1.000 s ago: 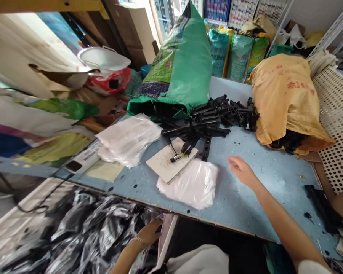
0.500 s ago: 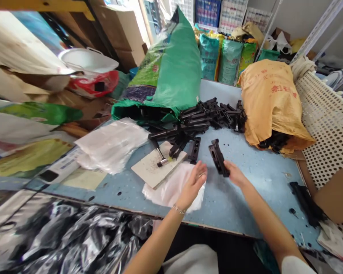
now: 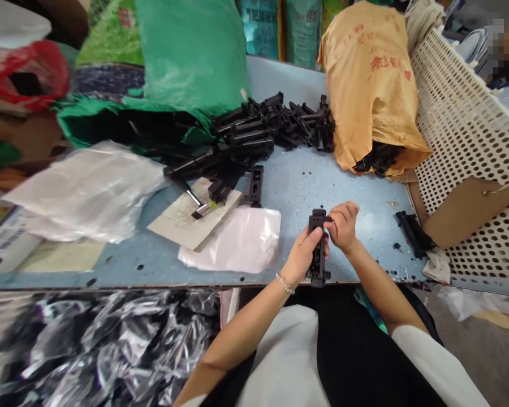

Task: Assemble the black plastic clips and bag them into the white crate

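I hold a long black plastic part (image 3: 318, 265) upright over the near edge of the blue table (image 3: 297, 186). My left hand (image 3: 302, 257) is wrapped round its middle. My right hand (image 3: 343, 226) pinches its top end with bent fingers. A heap of the same black plastic parts (image 3: 263, 127) lies further back, between a green sack (image 3: 186, 56) and a yellow sack (image 3: 369, 79). A flat clear plastic bag (image 3: 233, 243) lies just left of my hands.
A beige board with a small brush (image 3: 193, 217) sits beside the clear bag, with a stack of clear bags (image 3: 89, 189) further left. A white perforated basket (image 3: 466, 141) and cardboard (image 3: 466, 206) stand on the right. Crumpled plastic wrapping (image 3: 110, 345) fills a bin at lower left.
My right hand took a black part from the table and brought it close. My left hand came up from below the table and closed on it. The view tilted downward.
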Action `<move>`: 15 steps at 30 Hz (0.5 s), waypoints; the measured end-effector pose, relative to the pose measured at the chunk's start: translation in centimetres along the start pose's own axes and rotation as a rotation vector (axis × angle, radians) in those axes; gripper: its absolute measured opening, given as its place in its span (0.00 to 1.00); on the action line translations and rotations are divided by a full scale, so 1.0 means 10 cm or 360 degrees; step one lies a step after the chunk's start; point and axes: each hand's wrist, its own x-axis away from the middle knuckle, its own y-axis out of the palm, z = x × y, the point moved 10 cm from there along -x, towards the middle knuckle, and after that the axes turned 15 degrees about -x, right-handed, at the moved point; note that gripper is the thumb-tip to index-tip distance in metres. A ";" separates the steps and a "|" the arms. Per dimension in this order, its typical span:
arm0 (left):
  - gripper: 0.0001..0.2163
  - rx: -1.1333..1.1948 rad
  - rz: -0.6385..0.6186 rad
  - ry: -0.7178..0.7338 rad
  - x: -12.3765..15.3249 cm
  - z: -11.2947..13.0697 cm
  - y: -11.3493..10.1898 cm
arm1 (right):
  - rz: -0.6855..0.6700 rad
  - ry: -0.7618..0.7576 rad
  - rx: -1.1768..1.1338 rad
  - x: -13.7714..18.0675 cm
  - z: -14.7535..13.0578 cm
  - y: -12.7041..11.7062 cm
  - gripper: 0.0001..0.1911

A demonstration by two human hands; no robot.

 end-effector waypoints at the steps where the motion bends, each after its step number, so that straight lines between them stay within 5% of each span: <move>1: 0.27 0.0034 0.0056 0.0006 -0.02 0.02 -0.04 | 0.0000 0.0031 -0.0034 0.02 -0.03 0.02 0.21; 8: 0.24 0.0063 0.0183 0.0013 -0.12 0.12 -0.31 | -0.0235 -0.0207 -0.0126 0.51 -0.71 0.19 0.13; 11: 0.25 0.0015 0.0354 0.0102 -0.22 0.02 -0.53 | -0.0367 -0.0076 -0.0107 0.44 -0.60 0.27 0.13; 15: 0.26 -0.0212 0.0666 0.0216 -0.44 -0.28 -0.78 | -0.0541 0.0328 -0.0109 -0.21 -0.15 0.61 0.18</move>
